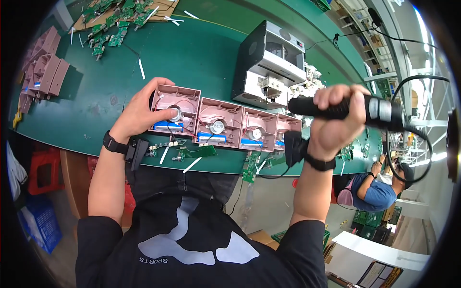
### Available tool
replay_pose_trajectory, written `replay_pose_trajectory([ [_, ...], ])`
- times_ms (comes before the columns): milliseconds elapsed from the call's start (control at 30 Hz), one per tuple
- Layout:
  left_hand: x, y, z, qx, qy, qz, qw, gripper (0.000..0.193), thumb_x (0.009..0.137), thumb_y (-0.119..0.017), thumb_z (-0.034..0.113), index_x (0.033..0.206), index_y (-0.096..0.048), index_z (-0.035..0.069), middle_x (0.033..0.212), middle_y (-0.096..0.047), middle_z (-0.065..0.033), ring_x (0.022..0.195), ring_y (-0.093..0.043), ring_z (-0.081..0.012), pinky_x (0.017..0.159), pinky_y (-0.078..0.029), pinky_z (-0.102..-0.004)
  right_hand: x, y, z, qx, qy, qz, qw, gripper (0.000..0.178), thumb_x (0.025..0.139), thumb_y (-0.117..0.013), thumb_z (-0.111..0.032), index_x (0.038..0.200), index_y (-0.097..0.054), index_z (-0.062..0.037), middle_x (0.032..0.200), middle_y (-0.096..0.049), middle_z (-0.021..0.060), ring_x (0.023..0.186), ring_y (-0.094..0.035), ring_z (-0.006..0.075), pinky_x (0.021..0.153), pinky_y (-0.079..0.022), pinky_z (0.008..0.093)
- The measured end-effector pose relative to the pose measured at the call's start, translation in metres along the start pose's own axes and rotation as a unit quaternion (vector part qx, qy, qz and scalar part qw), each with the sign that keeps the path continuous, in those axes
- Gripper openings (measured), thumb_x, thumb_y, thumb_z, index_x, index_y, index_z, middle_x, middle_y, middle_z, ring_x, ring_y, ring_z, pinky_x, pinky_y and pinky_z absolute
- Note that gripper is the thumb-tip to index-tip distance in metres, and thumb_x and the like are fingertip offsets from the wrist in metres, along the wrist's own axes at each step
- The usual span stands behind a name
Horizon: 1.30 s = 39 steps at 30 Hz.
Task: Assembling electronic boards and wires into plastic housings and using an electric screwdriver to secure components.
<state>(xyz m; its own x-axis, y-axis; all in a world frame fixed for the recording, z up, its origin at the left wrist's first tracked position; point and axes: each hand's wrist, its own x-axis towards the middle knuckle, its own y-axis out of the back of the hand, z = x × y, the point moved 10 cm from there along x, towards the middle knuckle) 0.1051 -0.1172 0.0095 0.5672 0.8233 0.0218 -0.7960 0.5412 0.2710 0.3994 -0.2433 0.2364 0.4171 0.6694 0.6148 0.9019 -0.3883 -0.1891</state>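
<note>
My left hand [139, 114] is closed on the leftmost pink plastic housing [188, 94], fingers along its far left edge. Its thumb presses on a round silver speaker [175, 113] inside. A blue cylindrical battery [168, 126] lies below that speaker. Several such open housings stand in a row to the right, with red wires, a speaker [217, 126] and a battery [212, 138] visible in the second one. Raised above the row's right end, my right hand [340, 113] grips a black corded electric screwdriver [384, 113]. The screwdriver lies roughly sideways; its bit cannot be made out.
Behind the row stands a black-and-silver machine [271, 65], with small white parts [307, 81] beside it. Green circuit boards [115, 29] are piled far left; others [201, 151] lie along the near edge. More pink housings [45, 72] sit left. A co-worker [374, 192] is at right.
</note>
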Motion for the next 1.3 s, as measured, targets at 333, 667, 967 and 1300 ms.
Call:
replay_pose_trajectory([
  [333,-0.003,0.004,0.000,-0.004,0.021,0.002,1.000,0.062,0.080,-0.085,0.019,0.133,-0.055,0.008,0.124,-0.066,-0.0080,0.115,-0.062,-0.0198,0.102,-0.048,-0.0334,0.003,0.002,0.034,-0.020,-0.069,0.020,0.997,0.018,0.102,-0.057,-0.024,0.103,-0.056,-0.0056,0.072,-0.054,0.0073,0.058,-0.052,0.0204,0.057,-0.045,0.0371],
  [667,0.001,0.005,-0.006,0.004,-0.004,0.019,1.000,0.066,0.077,-0.086,0.029,0.133,-0.056,0.009,0.125,-0.068,-0.0128,0.114,-0.066,-0.0259,0.100,-0.050,-0.0377,-0.071,-0.071,0.021,0.051,-0.079,-0.113,0.989,0.028,0.099,-0.060,-0.027,0.115,-0.048,-0.0080,0.075,-0.054,0.0089,0.057,-0.052,0.0207,0.058,-0.048,0.0390],
  [967,-0.002,0.004,-0.005,-0.005,0.004,0.004,1.000,0.063,0.081,-0.085,0.020,0.134,-0.054,0.007,0.124,-0.066,-0.0095,0.113,-0.063,-0.0203,0.100,-0.050,-0.0342,-0.079,-0.066,0.058,0.003,-0.101,-0.100,0.990,0.030,0.095,-0.062,-0.022,0.113,-0.045,-0.0048,0.074,-0.055,0.0124,0.056,-0.052,0.0227,0.057,-0.050,0.0415],
  [1300,0.000,0.003,-0.002,0.017,0.004,0.007,1.000,0.061,0.081,-0.085,0.017,0.134,-0.055,0.008,0.123,-0.066,-0.0087,0.113,-0.064,-0.0199,0.099,-0.051,-0.0338,-0.084,-0.065,0.069,-0.008,-0.108,-0.103,0.989,0.028,0.095,-0.062,-0.019,0.111,-0.045,-0.0042,0.074,-0.055,0.0129,0.056,-0.052,0.0222,0.056,-0.050,0.0395],
])
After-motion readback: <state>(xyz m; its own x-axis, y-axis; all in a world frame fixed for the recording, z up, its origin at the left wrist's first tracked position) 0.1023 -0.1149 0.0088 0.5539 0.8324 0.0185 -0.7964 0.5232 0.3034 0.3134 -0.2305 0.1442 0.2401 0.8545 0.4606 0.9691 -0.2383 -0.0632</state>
